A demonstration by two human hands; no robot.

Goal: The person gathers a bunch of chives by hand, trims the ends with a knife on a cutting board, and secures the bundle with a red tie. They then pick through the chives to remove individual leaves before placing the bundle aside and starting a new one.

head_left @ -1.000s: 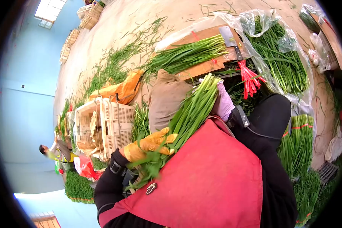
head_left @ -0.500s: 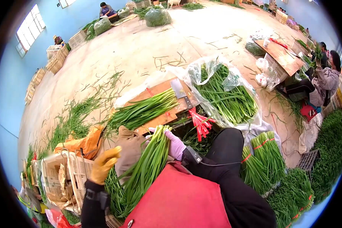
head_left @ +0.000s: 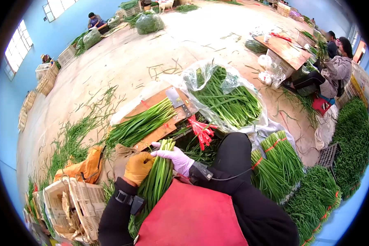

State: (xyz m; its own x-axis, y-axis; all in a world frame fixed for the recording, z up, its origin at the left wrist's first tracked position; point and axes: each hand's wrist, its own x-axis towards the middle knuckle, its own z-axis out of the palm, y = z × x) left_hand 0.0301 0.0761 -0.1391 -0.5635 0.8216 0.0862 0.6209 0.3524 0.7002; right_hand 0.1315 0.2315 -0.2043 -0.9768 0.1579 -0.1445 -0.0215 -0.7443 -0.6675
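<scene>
A bunch of garlic chives [head_left: 160,174] stands across my lap, pale stem ends up and leaves trailing down. My right hand [head_left: 177,159], in a lavender glove, is wrapped round it near the stem ends. Against its left side is my left hand [head_left: 139,167], in a yellow-orange glove, with the fingers curled; what they pinch is hidden. Ahead, a cutting board [head_left: 153,133] carries a pile of loose garlic chives [head_left: 141,123] and a cleaver [head_left: 175,98]. Red ties [head_left: 201,133] hang at the board's near right corner.
An open plastic bag [head_left: 229,98] full of chives lies beyond the board. Tied bundles [head_left: 276,164] stand to my right. A plastic crate [head_left: 86,201] and an orange sack [head_left: 84,164] are at left. Another person [head_left: 336,76] sits at right by a low table [head_left: 285,51].
My left hand has moved right from beside the crate to the bunch, and its fingers have curled. My right hand still holds the bunch. The view has turned slightly right.
</scene>
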